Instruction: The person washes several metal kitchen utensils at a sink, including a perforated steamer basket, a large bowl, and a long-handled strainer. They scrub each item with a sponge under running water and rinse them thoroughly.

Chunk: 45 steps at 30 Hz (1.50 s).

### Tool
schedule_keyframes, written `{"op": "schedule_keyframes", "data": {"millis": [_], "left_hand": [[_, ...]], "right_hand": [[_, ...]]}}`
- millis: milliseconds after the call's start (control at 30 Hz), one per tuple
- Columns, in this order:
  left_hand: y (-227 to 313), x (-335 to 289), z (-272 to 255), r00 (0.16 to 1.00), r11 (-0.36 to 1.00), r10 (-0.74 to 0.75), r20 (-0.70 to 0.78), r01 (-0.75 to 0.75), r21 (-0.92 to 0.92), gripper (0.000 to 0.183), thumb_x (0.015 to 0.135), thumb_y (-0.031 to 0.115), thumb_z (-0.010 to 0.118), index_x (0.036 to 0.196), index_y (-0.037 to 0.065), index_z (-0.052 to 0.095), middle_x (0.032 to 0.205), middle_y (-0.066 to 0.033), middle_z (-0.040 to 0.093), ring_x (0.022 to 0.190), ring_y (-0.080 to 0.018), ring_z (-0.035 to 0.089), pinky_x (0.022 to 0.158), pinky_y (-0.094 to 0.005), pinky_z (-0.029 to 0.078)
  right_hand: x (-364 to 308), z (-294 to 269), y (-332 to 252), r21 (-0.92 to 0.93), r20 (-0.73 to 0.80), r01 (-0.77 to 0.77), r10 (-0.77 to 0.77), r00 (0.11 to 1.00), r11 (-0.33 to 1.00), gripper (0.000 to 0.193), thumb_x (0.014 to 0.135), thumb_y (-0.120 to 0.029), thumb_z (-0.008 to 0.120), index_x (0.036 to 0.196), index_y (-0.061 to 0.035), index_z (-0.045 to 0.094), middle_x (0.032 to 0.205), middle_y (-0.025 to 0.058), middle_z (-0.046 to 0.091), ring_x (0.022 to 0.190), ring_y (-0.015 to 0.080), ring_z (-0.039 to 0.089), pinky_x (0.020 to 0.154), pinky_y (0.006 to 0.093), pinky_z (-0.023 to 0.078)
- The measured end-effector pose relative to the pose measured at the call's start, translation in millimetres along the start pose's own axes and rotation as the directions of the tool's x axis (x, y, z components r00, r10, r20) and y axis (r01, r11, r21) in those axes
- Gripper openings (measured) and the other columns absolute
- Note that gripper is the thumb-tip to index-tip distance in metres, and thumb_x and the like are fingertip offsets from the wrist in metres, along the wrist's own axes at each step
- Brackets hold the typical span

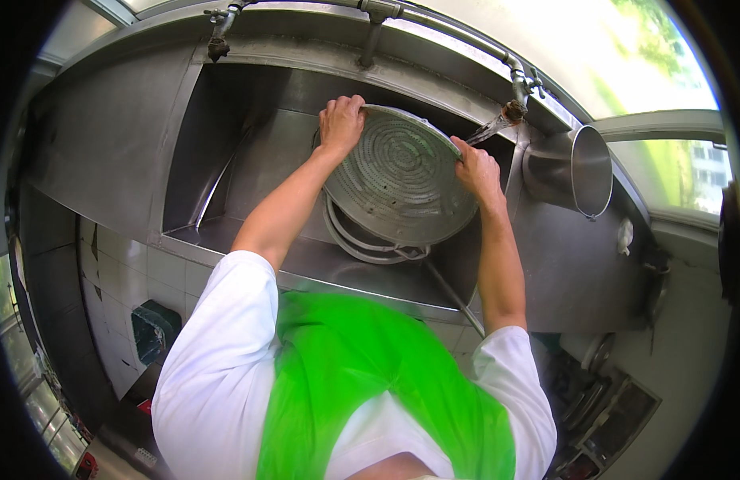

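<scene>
Sink (278,148) in middle, between left counter (98,136) and right counter (566,256). In sink: strainer (402,180) above partly hidden round vessel (362,251). Left hand (341,126) on strainer's far-left rim, right hand (479,170) on far-right. Pipe (448,33) behind sink; left tap (220,34), right tap (518,86) near far corners. Pot (548,172) on right counter.

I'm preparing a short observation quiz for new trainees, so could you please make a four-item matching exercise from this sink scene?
Column one:
1. Perforated metal pan
2. Cylindrical metal container
3. Apron
4. Sleeves

Column two:
A. White
B. To the right of the sink
C. Bright green
D. Gripped by the left hand and right hand

Right pairs: 1-D, 2-B, 3-C, 4-A.
</scene>
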<state>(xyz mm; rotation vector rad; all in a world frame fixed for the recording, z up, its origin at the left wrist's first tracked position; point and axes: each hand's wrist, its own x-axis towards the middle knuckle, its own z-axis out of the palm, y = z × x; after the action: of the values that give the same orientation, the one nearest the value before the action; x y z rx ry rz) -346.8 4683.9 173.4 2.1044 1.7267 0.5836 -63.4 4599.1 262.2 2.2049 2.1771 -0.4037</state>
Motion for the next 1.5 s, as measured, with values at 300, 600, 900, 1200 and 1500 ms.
{"op": "schedule_keyframes", "data": {"millis": [300, 600, 900, 1200, 1500], "left_hand": [[131, -50, 41, 0.756, -0.285, -0.027, 0.654, 0.621, -0.73, 0.066, 0.094, 0.066, 0.05, 0.124, 0.007, 0.054, 0.119, -0.0154, 0.059, 0.114, -0.0252, 0.058, 0.102, -0.0406, 0.047], [104, -85, -11, 0.767, -0.569, 0.072, 0.638, 0.557, -0.605, 0.029, 0.101, 0.011, 0.049, 0.126, -0.004, 0.053, 0.124, -0.0158, 0.062, 0.118, -0.0291, 0.059, 0.109, -0.0451, 0.043], [95, -57, -39, 0.855, -0.734, -0.009, 0.518, 0.347, -0.585, 0.033, 0.1, 0.011, 0.053, 0.129, -0.004, 0.05, 0.13, -0.0162, 0.058, 0.121, -0.0287, 0.056, 0.111, -0.0443, 0.042], [102, -29, -61, 0.865, -0.837, -0.139, 0.481, 0.157, -0.524, 0.034, 0.098, 0.009, 0.045, 0.128, -0.007, 0.046, 0.132, -0.022, 0.053, 0.126, -0.0361, 0.05, 0.111, -0.0542, 0.039], [72, -119, -125, 0.892, -0.726, 0.075, 0.445, 0.355, -0.589, 0.048, 0.098, 0.02, 0.052, 0.14, -0.001, 0.043, 0.136, -0.0162, 0.056, 0.125, -0.0327, 0.055, 0.107, -0.0501, 0.044]], "right_hand": [[-6, -27, -75, -0.237, 0.038, 0.079, -0.073, 0.997, 0.968, 0.03, 0.083, -0.016, 0.063, 0.111, -0.004, 0.064, 0.091, 0.022, 0.069, 0.086, 0.0384, 0.071, 0.074, 0.047, 0.058], [37, 41, 78, 0.952, 0.307, -0.288, 0.378, 0.873, -0.106, 0.035, 0.097, -0.03, 0.055, 0.112, 0.0002, 0.064, 0.11, 0.0158, 0.069, 0.099, 0.0247, 0.067, 0.083, 0.0372, 0.057], [58, 30, 68, 0.863, 0.216, -0.163, 0.056, 0.975, -0.478, 0.026, 0.093, -0.014, 0.052, 0.106, 0.0037, 0.066, 0.116, 0.0189, 0.068, 0.109, 0.0313, 0.065, 0.098, 0.0436, 0.052], [-1, -16, 20, 0.745, -0.09, 0.028, 0.06, 0.994, 0.666, 0.057, 0.103, -0.044, 0.046, 0.138, -0.0002, 0.056, 0.139, 0.0166, 0.057, 0.131, 0.0278, 0.051, 0.112, 0.036, 0.035], [26, 61, 59, 0.88, 0.474, -0.475, 0.055, 0.879, -0.006, 0.063, 0.1, -0.053, 0.052, 0.132, 0.001, 0.059, 0.129, 0.015, 0.062, 0.112, 0.0207, 0.062, 0.093, 0.0361, 0.051]]}}
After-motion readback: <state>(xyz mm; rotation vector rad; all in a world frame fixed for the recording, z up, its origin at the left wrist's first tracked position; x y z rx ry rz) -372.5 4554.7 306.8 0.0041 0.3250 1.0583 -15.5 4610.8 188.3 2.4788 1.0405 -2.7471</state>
